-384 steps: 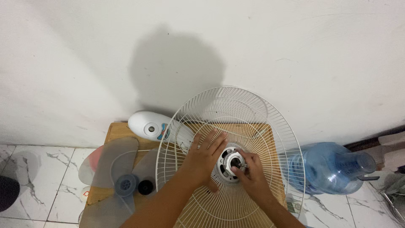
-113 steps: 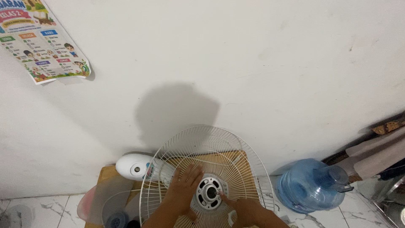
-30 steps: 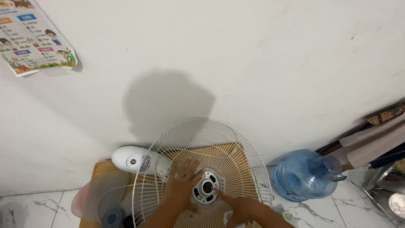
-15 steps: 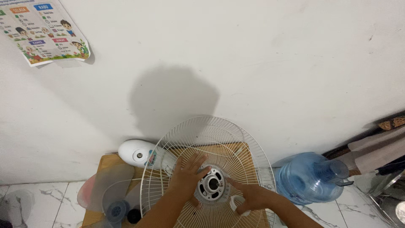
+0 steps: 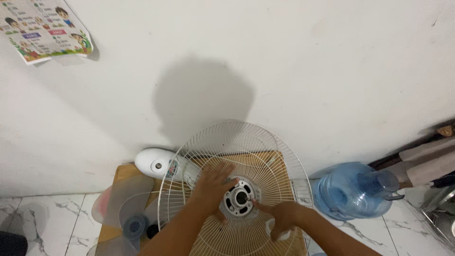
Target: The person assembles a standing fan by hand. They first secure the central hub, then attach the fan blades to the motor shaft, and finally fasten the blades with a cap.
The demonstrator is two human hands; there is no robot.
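Two hands work on a white wire fan guard [image 5: 265, 156] that lies over a small wooden table [image 5: 124, 171] against the wall. At the middle of the guard is a round hub [image 5: 238, 198] with a dark hole and several slots around it. The left hand [image 5: 212, 186] lies flat on the wires just left of the hub, fingers spread, and presses the guard down; it closes on nothing. The right hand [image 5: 279, 219] is just right of the hub. Its first finger points at the rim of the hub and touches it, while the other fingers are curled around a small white ring-shaped part [image 5: 278, 232], perhaps a plastic nut, though it is partly hidden.

Judging from this, the step in hand seems to be the fixing of the guard at its centre. The next move probably needs the white ring brought squarely over the hole while the left hand keeps the guard from sliding, because the wires give little support.

Behind the guard a white motor housing [image 5: 156, 162] lies on the table. On the left is a grey see-through fan blade [image 5: 124, 208], with a small black cap [image 5: 152, 231] beside its centre. A blue water bottle [image 5: 353, 188] lies on the marble floor [image 5: 42, 223] at the right. A coloured poster [image 5: 45, 26] hangs on the wall [image 5: 308, 71].
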